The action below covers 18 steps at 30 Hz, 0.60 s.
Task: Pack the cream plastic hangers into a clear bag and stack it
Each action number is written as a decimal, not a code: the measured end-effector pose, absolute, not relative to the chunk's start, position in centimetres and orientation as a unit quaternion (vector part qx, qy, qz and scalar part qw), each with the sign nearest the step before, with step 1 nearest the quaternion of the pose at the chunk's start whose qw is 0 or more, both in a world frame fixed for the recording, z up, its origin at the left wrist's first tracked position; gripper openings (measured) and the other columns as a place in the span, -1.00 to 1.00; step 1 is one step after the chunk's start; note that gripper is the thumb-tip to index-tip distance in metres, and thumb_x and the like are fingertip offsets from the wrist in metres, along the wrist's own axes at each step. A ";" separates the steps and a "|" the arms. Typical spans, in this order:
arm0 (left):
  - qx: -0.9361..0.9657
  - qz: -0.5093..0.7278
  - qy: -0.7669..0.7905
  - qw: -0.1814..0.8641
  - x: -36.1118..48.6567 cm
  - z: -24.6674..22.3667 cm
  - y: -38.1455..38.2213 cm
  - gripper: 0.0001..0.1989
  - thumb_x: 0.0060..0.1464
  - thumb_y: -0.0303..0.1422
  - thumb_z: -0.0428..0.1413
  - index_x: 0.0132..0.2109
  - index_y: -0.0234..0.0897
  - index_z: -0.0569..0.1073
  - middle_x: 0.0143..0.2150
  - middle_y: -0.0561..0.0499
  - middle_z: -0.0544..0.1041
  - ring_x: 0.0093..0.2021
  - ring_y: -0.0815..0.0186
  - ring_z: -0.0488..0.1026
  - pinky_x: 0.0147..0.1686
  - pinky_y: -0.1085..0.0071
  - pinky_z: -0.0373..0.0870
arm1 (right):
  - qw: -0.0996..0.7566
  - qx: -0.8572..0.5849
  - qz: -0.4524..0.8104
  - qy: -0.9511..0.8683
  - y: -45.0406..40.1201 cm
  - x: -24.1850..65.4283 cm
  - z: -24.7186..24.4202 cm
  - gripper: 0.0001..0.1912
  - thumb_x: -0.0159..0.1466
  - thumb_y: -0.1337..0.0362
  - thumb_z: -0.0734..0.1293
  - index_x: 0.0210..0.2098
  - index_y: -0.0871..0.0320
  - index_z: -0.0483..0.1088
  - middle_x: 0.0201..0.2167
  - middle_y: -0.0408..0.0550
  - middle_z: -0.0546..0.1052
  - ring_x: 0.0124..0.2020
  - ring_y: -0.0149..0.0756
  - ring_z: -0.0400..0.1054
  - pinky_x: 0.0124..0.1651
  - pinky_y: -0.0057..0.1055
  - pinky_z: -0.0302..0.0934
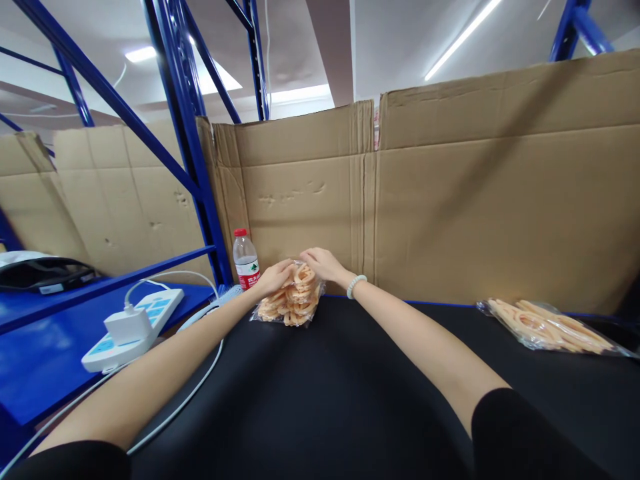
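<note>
At the back of the black tabletop stands a stack of clear plastic bags (295,303) filled with folded, peach-coloured, cord-like loops. What the loops are exactly, I cannot make out. My left hand (276,277) grips the upper left of the stack, fingers bent over the plastic. On the upper right, my right hand (324,264) is closed on the bag edge, its fingertips partly hidden behind the plastic. A pale bead bracelet (356,287) circles my right wrist. Far to the right, a similar flat bag of peach-coloured loops (550,327) lies by itself on the table.
A red-capped water bottle (246,260) stands just left of the stack. Cardboard panels (490,200) wall the back. To the left are a white power strip (163,308) with a plugged-in adapter (129,327), loose white cables (193,393) and a blue rack post (187,133).
</note>
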<state>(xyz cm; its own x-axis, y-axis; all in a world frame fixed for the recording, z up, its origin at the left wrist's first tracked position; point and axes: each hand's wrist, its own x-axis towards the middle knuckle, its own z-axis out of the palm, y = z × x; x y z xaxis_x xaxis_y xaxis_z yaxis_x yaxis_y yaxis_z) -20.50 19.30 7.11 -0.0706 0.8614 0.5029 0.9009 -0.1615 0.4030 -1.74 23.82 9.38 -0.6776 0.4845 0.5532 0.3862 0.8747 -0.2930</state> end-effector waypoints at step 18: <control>-0.701 -0.451 -0.543 0.101 -15.8 7.7 13.2 -0.48 0.16 -0.20 -0.16 0.17 -0.34 0.33 0.20 -0.15 0.39 0.21 0.10 0.29 0.23 0.12 0.16 | 0.305 -0.601 -0.006 -0.738 19.7 36.5 5.7 -0.59 0.27 0.06 0.15 -0.45 0.10 0.54 -0.30 0.31 0.57 -0.28 -0.01 0.49 -0.18 -0.12 0.25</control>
